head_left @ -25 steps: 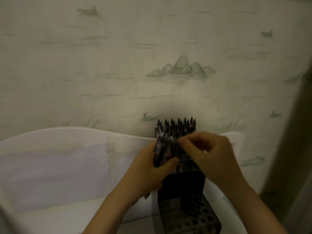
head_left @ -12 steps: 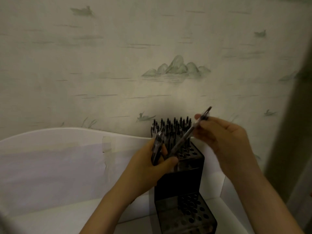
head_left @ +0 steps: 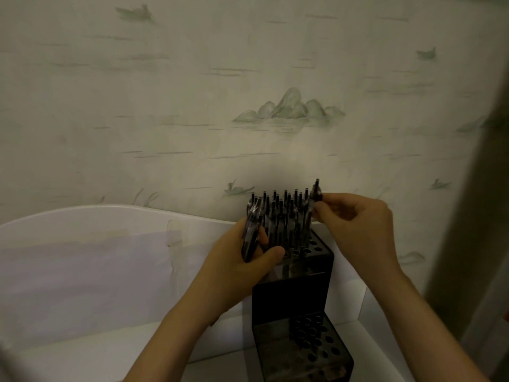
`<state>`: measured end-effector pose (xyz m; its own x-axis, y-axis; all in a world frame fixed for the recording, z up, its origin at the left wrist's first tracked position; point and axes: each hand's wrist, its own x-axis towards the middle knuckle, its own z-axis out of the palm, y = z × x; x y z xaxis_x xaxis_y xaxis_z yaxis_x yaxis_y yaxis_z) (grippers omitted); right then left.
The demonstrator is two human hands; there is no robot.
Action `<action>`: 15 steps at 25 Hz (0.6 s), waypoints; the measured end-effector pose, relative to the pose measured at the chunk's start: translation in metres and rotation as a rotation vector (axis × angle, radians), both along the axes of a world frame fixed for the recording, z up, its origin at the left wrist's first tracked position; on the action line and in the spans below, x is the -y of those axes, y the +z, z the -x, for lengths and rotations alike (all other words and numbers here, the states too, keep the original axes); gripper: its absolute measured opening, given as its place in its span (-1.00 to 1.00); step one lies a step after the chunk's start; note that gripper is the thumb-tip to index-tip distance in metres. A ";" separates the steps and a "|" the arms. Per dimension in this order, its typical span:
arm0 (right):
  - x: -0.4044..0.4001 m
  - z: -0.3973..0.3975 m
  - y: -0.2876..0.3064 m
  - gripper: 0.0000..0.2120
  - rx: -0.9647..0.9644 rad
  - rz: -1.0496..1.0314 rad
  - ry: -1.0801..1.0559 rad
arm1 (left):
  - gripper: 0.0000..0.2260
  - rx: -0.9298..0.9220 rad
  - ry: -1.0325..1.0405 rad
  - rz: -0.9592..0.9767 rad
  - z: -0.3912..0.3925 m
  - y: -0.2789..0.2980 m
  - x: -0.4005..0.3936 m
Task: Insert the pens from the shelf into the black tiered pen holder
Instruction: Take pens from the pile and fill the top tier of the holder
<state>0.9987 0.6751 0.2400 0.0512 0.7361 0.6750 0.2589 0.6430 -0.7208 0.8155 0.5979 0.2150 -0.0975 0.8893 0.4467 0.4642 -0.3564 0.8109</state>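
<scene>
The black tiered pen holder [head_left: 292, 296] stands on a white shelf against the wall. Its upper tier carries several upright dark pens [head_left: 278, 213]; the lower front tier [head_left: 305, 351] shows open holes. My left hand [head_left: 242, 274] grips a bundle of pens [head_left: 250, 235] at the holder's upper left corner. My right hand [head_left: 358, 230] pinches one pen [head_left: 315, 197] near its top, holding it nearly upright over the right side of the upper tier. The pen's lower end is hidden among the standing pens.
The white shelf [head_left: 82, 354] has a curved white back panel [head_left: 82, 257] with taped paper. Patterned wallpaper [head_left: 248, 106] rises behind it. A dark vertical edge [head_left: 484, 188] runs down the right side of the view.
My right hand drew a single pen out of the bundle, swung it up slanted, then brought it upright and lower at the upper tier's right side. My left hand stays put with the bundle.
</scene>
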 end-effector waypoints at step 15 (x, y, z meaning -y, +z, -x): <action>0.010 -0.002 -0.016 -0.84 0.181 -0.075 -0.112 | -0.82 -0.003 -0.067 0.017 -0.009 -0.007 -0.003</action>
